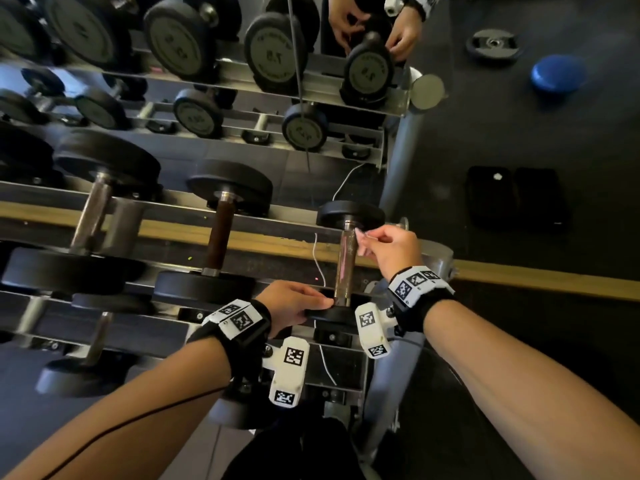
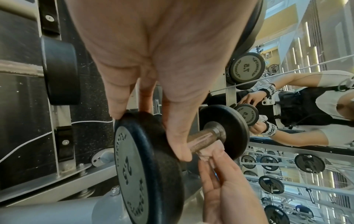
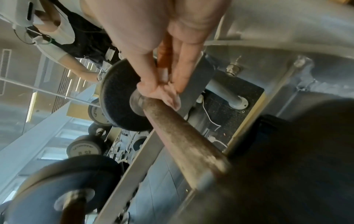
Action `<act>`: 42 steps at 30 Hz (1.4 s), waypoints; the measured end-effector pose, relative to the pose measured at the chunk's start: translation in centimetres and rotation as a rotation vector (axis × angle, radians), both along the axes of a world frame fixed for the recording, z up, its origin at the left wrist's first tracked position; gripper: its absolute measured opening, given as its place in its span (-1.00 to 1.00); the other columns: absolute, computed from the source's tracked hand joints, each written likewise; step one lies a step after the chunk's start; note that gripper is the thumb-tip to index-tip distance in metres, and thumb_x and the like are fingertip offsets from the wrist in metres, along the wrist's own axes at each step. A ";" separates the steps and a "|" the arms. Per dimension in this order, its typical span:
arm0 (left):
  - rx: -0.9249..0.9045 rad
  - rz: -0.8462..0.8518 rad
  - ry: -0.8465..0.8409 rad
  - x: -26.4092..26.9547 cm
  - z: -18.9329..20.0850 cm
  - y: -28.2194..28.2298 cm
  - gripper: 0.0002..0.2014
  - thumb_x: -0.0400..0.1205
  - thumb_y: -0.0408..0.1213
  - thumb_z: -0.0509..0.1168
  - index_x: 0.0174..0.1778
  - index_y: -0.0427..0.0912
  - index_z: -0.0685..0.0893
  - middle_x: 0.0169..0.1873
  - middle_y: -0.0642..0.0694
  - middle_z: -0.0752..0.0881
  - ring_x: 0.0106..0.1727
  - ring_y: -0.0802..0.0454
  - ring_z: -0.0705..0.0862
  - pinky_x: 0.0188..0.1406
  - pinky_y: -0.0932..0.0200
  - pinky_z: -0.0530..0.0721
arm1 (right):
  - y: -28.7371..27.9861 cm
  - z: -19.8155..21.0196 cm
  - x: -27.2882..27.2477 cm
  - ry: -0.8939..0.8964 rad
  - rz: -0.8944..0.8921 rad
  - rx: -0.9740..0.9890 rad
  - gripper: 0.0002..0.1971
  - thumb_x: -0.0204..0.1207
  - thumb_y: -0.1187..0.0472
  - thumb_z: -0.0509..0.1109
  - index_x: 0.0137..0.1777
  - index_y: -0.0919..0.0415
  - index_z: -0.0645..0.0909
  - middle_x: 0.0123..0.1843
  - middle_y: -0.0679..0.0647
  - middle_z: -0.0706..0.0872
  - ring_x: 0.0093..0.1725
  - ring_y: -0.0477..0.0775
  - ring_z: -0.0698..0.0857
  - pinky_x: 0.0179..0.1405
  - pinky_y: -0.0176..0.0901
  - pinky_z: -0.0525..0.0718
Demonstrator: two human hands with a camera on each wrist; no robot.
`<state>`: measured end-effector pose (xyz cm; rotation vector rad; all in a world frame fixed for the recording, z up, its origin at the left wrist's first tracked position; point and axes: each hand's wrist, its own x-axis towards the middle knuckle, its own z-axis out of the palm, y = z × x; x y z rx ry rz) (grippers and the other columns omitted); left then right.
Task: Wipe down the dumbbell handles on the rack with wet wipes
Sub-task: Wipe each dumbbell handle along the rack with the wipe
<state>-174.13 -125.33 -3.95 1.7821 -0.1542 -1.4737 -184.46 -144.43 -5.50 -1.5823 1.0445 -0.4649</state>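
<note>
A small black dumbbell lies at the right end of the rack, its metal handle pointing away from me. My left hand grips the near head, fingers and thumb curled over its rim. My right hand pinches a crumpled, pale wet wipe against the right side of the handle close to the far head. In the right wrist view the wipe sits bunched under the fingertips on the handle.
Larger dumbbells lie to the left on the same rack. A mirror behind repeats the rack and my hands. A white cable hangs beside the handle. The grey rack post stands right; dark cases lie on the floor.
</note>
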 end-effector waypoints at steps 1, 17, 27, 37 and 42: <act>0.003 -0.003 0.001 0.1 -0.1 0.0 -0.89 0.40 -0.29 0.63 -0.39 -0.02 0.87 -0.18 -0.09 0.87 -0.01 0.01 0.84 0.11 0.13 0.77 | 0.3 -0.2 -0.3 0.003 0.039 -0.027 -0.86 0.48 0.15 0.59 -0.26 0.15 0.77 -0.32 0.03 0.83 -0.20 0.05 0.83 0.02 0.14 0.80; 0.008 0.059 0.101 0.0 0.4 0.0 -0.85 0.27 -0.28 0.62 -0.32 -0.15 0.81 -0.03 -0.22 0.83 0.10 -0.09 0.81 -0.01 0.15 0.76 | -0.7 0.3 -0.8 -0.038 0.079 -0.114 -0.88 0.51 0.11 0.56 -0.13 0.17 0.82 -0.27 -0.06 0.82 -0.18 -0.10 0.78 -0.02 -0.20 0.70; 0.008 0.068 0.136 0.2 0.3 -0.1 -0.91 0.47 -0.36 0.57 -0.24 -0.19 0.77 -0.11 -0.16 0.83 -0.01 0.00 0.81 -0.14 0.25 0.75 | 1.3 -0.8 -3.5 0.050 0.455 -0.049 -0.99 0.46 0.10 0.58 -0.16 -0.02 0.83 -0.23 -0.08 0.82 -0.21 -0.16 0.75 -0.16 -0.42 0.68; -0.001 0.081 0.145 0.2 0.4 -0.1 -0.88 0.49 -0.36 0.54 -0.11 -0.25 0.76 -0.18 -0.11 0.86 -0.14 0.07 0.86 -0.24 0.29 0.76 | 0.1 -0.1 -1.1 0.042 0.259 -0.209 -0.94 0.55 0.09 0.51 -0.11 0.02 0.79 -0.21 -0.11 0.80 -0.15 -0.23 0.73 -0.18 -0.60 0.56; -0.002 0.088 0.151 0.1 0.5 -0.1 -0.90 0.51 -0.39 0.53 -0.12 -0.27 0.75 -0.17 -0.13 0.85 -0.15 0.07 0.85 -0.25 0.28 0.76 | 1.8 -0.1 -3.3 0.062 0.451 -0.111 -0.94 0.51 0.11 0.53 -0.17 -0.10 0.78 -0.22 -0.07 0.82 -0.17 -0.23 0.72 -0.21 -0.65 0.56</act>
